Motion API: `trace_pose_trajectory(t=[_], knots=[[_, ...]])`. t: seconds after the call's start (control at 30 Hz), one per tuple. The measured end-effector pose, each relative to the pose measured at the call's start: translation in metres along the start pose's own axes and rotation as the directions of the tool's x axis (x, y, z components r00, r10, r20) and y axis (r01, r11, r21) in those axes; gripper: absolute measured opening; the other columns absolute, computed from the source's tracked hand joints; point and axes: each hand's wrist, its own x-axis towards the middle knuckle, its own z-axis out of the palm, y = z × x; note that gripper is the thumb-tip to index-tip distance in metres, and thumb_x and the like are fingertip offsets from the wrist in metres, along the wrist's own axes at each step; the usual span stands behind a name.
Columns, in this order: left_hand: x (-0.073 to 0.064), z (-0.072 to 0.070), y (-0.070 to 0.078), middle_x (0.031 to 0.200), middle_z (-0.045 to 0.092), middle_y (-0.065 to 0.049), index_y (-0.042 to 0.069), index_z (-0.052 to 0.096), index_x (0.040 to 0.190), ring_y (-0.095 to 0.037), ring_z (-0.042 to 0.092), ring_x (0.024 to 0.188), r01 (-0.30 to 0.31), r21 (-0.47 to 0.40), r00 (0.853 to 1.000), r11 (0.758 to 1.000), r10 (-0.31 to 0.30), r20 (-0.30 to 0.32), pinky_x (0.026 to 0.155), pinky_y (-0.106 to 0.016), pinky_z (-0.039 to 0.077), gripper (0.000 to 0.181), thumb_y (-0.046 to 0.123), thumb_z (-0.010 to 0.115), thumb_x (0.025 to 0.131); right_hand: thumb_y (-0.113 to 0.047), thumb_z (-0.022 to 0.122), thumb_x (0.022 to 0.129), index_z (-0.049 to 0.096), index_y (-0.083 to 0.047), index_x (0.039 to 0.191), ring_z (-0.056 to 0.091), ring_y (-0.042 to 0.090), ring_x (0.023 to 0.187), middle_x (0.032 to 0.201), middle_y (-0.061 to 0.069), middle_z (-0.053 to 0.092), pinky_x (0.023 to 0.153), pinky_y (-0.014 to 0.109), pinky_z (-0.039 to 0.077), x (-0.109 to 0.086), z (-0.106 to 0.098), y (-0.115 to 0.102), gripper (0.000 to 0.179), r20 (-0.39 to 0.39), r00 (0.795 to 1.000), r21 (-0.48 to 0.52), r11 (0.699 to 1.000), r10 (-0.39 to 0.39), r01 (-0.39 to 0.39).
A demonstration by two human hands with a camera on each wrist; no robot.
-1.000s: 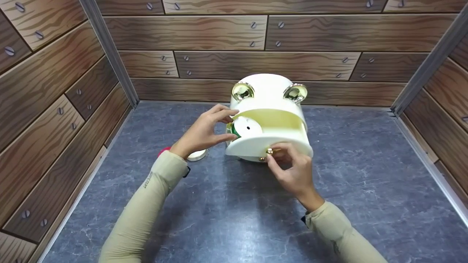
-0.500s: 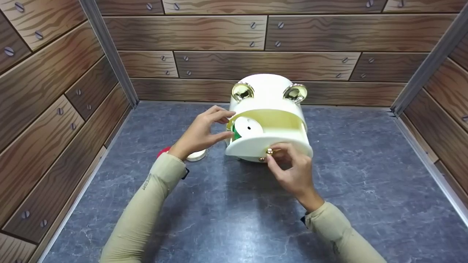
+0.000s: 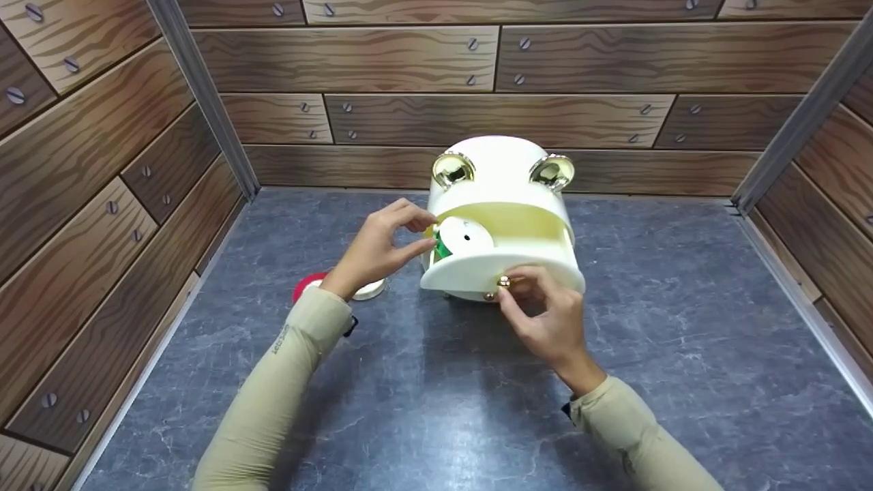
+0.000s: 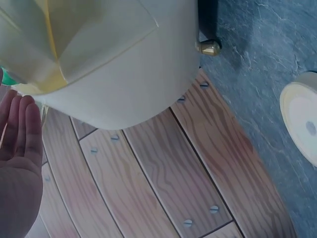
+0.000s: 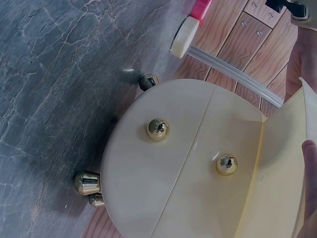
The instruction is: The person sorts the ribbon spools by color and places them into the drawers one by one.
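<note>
Near the back edge of the worktop (image 3: 409, 409), a white box (image 3: 498, 164) with its top drawer (image 3: 460, 273) standing out

Toward the left edge of the grey worktop lies a red round piece (image 3: 301, 286), partly hidden by the wrist of the left hand (image 3: 378, 242). Just beside it, a little to the right, is a white round piece (image 3: 370, 291). The left hand reaches to the left end of the top drawer. Its thumb and fingers are rather straight and slightly apart, at the green side of a white-faced disc (image 3: 465, 230); whether they touch it, I cannot tell. This disc is inside the drawer, at its left end, and its face has a small dark hole. The white box stands near the middle of the back edge, before a wood-patterned wall (image 3: 580, 61), and carries two gold ears (image 3: 453, 170). At its front, the right hand (image 3: 549, 317) is clamped, by thumb and forefinger, on the golden knob (image 3: 503, 281) of the top drawer. From the right wrist, two lower knobs (image 5: 227, 165) are seen on the front, and gold feet (image 5: 88, 183) are under the box. Farthest right, a pale khaki sleeve (image 3: 627, 419) covers the right forearm.
</note>
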Motion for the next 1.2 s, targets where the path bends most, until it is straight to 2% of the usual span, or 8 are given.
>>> trace_pose_trajectory(t=[0.17, 0.3, 0.47, 0.63, 0.83, 1.0, 1.1, 1.2], knots=[[0.003, 0.005, 0.001, 0.106, 0.070, -0.011, 0.009, 0.077, 0.110, -0.018, 0.066, 0.099, -0.043, -0.007, 0.999, 0.999, 0.043, -0.018, 0.092, -0.036, 0.057, 0.020, 0.022, 0.077, 0.096, 0.006, 0.078, 0.082, 0.071, 0.000, 0.100, 0.074, 0.007, 0.073, 0.084, 0.009, 0.076, 0.063, 0.016, 0.058, 0.000, 0.001, -0.001, 0.020, -0.004, 1.000, 0.010, 1.000, -0.003, 0.003], [0.003, 0.008, 0.000, 0.103, 0.070, -0.008, 0.007, 0.077, 0.108, -0.018, 0.066, 0.098, -0.054, -0.006, 0.998, 0.998, 0.054, -0.027, 0.091, -0.035, 0.057, 0.018, 0.020, 0.076, 0.096, 0.005, 0.078, 0.082, 0.071, 0.000, 0.100, 0.073, 0.007, 0.073, 0.083, 0.010, 0.076, 0.063, 0.016, 0.058, 0.000, 0.001, 0.000, 0.020, -0.005, 1.000, 0.011, 1.000, -0.002, 0.003], [0.004, 0.008, -0.001, 0.106, 0.069, -0.008, 0.007, 0.076, 0.114, -0.018, 0.066, 0.099, -0.045, 0.002, 0.998, 0.999, 0.045, -0.039, 0.091, -0.031, 0.056, 0.022, 0.020, 0.075, 0.097, 0.007, 0.078, 0.081, 0.072, -0.001, 0.100, 0.073, 0.007, 0.071, 0.084, 0.008, 0.076, 0.062, 0.015, 0.057, 0.000, 0.001, 0.001, 0.022, -0.006, 1.000, 0.006, 1.000, -0.006, 0.006], [0.007, 0.006, -0.004, 0.110, 0.067, -0.013, 0.006, 0.071, 0.125, -0.022, 0.065, 0.100, -0.043, 0.014, 0.995, 0.999, 0.044, -0.091, 0.092, -0.034, 0.056, 0.031, 0.018, 0.075, 0.097, 0.010, 0.079, 0.079, 0.072, 0.000, 0.102, 0.074, 0.010, 0.070, 0.085, 0.009, 0.077, 0.062, 0.016, 0.058, 0.000, 0.000, 0.001, 0.026, -0.003, 1.000, -0.005, 1.000, -0.029, 0.029], [0.018, 0.007, -0.007, 0.119, 0.063, -0.019, 0.006, 0.058, 0.144, -0.027, 0.063, 0.107, -0.011, -0.014, 0.992, 1.000, 0.010, -0.128, 0.096, -0.035, 0.055, 0.051, 0.016, 0.074, 0.097, 0.010, 0.079, 0.079, 0.072, 0.001, 0.101, 0.074, 0.011, 0.070, 0.086, 0.010, 0.077, 0.062, 0.016, 0.058, 0.000, 0.001, 0.002, 0.026, -0.003, 0.999, -0.001, 0.999, -0.048, 0.048], [0.026, 0.009, -0.010, 0.133, 0.059, -0.018, 0.017, 0.036, 0.162, -0.027, 0.062, 0.116, 0.044, -0.046, 0.994, 0.998, -0.048, -0.098, 0.100, -0.037, 0.053, 0.073, 0.026, 0.073, 0.099, 0.010, 0.079, 0.079, 0.072, 0.000, 0.100, 0.074, 0.009, 0.070, 0.087, 0.006, 0.076, 0.062, 0.016, 0.059, -0.001, 0.001, 0.003, 0.024, -0.009, 0.998, -0.007, 0.998, -0.059, 0.059], [0.032, 0.009, -0.012, 0.138, 0.056, -0.015, 0.025, 0.025, 0.166, -0.028, 0.061, 0.120, 0.077, -0.074, 0.994, 0.994, -0.083, -0.077, 0.101, -0.039, 0.053, 0.083, 0.033, 0.072, 0.099, 0.009, 0.078, 0.080, 0.072, 0.000, 0.101, 0.074, 0.009, 0.071, 0.088, 0.006, 0.077, 0.062, 0.017, 0.059, 0.000, 0.001, 0.002, 0.023, -0.006, 0.998, -0.006, 0.998, -0.061, 0.061], [0.037, 0.009, -0.013, 0.139, 0.055, -0.012, 0.028, 0.021, 0.167, -0.029, 0.060, 0.122, 0.099, -0.095, 0.993, 0.991, -0.105, -0.061, 0.101, -0.039, 0.054, 0.086, 0.037, 0.072, 0.098, 0.009, 0.078, 0.081, 0.072, 0.000, 0.101, 0.074, 0.010, 0.071, 0.089, 0.006, 0.077, 0.061, 0.017, 0.058, 0.000, 0.001, 0.002, 0.023, -0.003, 0.998, -0.014, 0.998, -0.064, 0.064]])
